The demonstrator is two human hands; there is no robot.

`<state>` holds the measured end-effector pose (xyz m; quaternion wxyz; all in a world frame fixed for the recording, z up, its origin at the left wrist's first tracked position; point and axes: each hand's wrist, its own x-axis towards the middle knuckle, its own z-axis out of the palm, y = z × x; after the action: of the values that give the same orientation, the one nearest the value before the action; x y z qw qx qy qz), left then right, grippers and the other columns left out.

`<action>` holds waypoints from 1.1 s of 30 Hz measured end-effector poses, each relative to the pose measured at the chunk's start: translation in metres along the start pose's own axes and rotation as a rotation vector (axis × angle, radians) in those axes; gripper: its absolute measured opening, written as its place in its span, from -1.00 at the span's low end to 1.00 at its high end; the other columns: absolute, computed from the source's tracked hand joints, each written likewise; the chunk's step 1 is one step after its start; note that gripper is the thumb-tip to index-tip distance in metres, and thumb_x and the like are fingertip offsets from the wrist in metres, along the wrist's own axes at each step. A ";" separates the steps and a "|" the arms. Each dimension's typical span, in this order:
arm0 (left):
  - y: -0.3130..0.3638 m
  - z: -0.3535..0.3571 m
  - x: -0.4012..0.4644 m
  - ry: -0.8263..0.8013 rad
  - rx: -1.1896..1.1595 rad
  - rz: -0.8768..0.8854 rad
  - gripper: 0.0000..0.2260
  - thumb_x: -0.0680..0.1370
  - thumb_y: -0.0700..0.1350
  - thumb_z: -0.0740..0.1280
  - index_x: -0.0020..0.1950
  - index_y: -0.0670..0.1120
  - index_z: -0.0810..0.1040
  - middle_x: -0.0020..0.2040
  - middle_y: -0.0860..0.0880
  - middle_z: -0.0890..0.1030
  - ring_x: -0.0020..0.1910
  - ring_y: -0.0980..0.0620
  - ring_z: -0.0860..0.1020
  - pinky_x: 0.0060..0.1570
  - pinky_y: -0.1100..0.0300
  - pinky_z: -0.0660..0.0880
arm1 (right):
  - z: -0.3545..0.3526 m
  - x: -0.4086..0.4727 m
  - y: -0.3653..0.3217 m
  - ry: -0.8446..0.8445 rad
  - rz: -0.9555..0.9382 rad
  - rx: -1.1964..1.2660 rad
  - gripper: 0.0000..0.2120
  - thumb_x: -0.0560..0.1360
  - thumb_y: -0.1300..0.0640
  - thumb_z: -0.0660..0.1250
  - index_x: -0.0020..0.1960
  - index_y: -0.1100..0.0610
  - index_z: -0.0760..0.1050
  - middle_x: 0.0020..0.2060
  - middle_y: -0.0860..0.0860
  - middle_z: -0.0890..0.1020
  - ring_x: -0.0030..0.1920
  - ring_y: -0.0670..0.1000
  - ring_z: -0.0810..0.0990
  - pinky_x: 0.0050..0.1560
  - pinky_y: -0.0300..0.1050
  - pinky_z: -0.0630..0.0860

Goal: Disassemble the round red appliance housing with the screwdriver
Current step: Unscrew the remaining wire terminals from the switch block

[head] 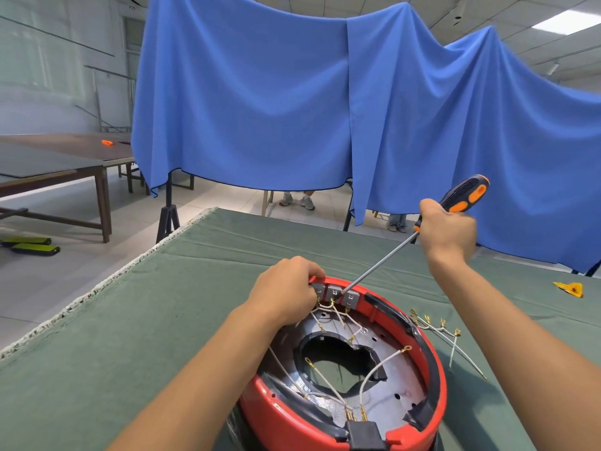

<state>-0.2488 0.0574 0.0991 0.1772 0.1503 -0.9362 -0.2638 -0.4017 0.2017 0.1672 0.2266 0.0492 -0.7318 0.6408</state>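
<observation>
1. Red housing (432,362): lay open side up on the green cloth (136,320), near edge of the table; white wires (374,372) crossed its metal inside.
2. Left hand (283,292): fingers curled over the far rim, gripping it beside grey terminal blocks (349,299).
3. Right hand (447,229): fist closed round the screwdriver (465,198); tip rested at the blocks.
4. Loose wires (452,340): lay right of the housing.
5. Blue curtain (260,109): hung behind.

Blue drapes (247,102), wooden tables (65,167), pale tiled floor (81,271)
</observation>
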 end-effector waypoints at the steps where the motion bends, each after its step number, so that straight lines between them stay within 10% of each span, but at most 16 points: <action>1: 0.000 0.000 0.000 -0.001 -0.001 0.000 -0.60 0.48 -0.25 0.23 0.25 0.07 0.55 0.20 0.04 0.60 0.19 -0.01 0.51 0.18 0.04 0.47 | 0.000 0.001 0.001 -0.001 0.006 0.004 -0.80 0.28 0.04 0.24 -0.48 0.06 0.34 -0.57 -0.11 0.51 -0.30 0.07 0.60 -0.23 -0.05 0.45; 10: -0.001 -0.001 0.001 0.006 -0.009 -0.015 -0.61 0.47 -0.24 0.22 0.21 0.09 0.57 0.15 0.05 0.62 0.16 -0.01 0.52 0.14 0.03 0.48 | -0.016 -0.026 0.000 0.042 -0.138 0.238 -0.80 0.26 0.04 0.22 -0.43 0.16 0.35 -0.67 -0.14 0.46 -0.62 -0.18 0.40 -0.57 -0.32 0.30; 33: -0.002 0.002 0.002 0.018 -0.003 -0.014 -0.62 0.49 -0.23 0.22 0.22 0.10 0.56 0.16 0.07 0.61 0.16 0.03 0.52 0.14 0.05 0.48 | 0.007 -0.002 -0.013 -0.042 -0.052 -0.020 -0.74 0.32 0.04 0.23 -0.47 0.05 0.23 -0.72 -0.15 0.40 -0.52 -0.03 0.37 -0.44 -0.18 0.24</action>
<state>-0.2513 0.0559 0.0965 0.1840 0.1587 -0.9331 -0.2652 -0.3973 0.1926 0.1778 0.2281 0.0797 -0.7412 0.6263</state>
